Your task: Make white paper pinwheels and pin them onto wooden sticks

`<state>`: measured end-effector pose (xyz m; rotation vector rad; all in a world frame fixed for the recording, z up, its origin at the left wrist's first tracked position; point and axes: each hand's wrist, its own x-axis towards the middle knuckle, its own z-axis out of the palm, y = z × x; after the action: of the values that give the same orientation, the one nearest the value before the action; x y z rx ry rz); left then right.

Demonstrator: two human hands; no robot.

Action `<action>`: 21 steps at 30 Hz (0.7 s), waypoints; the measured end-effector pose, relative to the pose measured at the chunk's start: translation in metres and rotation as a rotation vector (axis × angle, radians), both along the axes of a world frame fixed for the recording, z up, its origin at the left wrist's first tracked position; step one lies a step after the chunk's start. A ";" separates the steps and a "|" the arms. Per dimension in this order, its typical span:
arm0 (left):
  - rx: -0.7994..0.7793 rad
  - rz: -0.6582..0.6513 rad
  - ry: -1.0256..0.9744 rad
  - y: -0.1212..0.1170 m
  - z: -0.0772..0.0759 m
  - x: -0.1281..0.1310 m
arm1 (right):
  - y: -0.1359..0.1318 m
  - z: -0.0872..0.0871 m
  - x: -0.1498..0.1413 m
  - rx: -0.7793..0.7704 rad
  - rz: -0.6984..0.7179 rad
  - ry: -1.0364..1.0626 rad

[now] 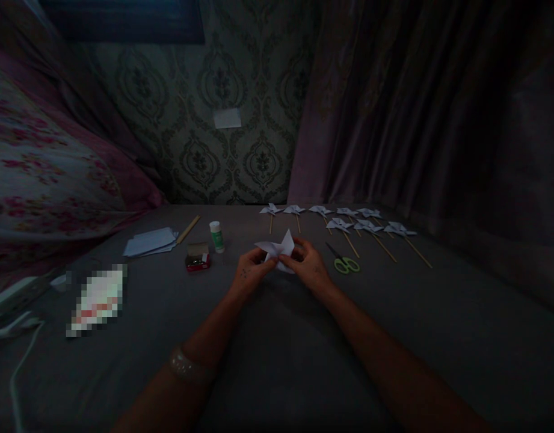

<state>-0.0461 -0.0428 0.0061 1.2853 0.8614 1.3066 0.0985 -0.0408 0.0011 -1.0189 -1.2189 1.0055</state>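
A white paper pinwheel (277, 248) is held up in front of me with no stick visible on it. My left hand (252, 267) grips its left side, thumb pressed near the middle. On the right side my right hand (309, 263) is closed on the same pinwheel, its thumb meeting the centre too. The fingers behind the paper are partly hidden. Just right of my right hand lie scissors (346, 264) with green handles. To the left of my left hand are an open red box (198, 260) of small shiny pieces and an upright glue stick (217, 237).
Several finished pinwheels on sticks (369, 227) lie at the back right. A stack of white paper (150, 242) and some wooden sticks (189, 230) rest at the back left. A power strip (19, 294) with a white cable is at the left edge, near a blurred-out item (98, 299).
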 end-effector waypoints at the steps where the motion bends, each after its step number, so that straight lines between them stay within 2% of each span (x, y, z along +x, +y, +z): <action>1: -0.012 -0.008 -0.003 -0.001 0.001 0.000 | 0.000 -0.001 0.000 -0.007 0.028 0.006; 6: -0.075 -0.020 -0.015 -0.003 0.003 0.001 | -0.002 -0.001 0.002 -0.054 0.097 0.004; 21: -0.207 0.021 -0.007 -0.001 0.000 0.001 | 0.000 -0.007 0.004 -0.076 0.068 0.013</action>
<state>-0.0451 -0.0434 0.0060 1.1113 0.9810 1.2034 0.1025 -0.0412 -0.0062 -1.0337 -1.2196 1.1174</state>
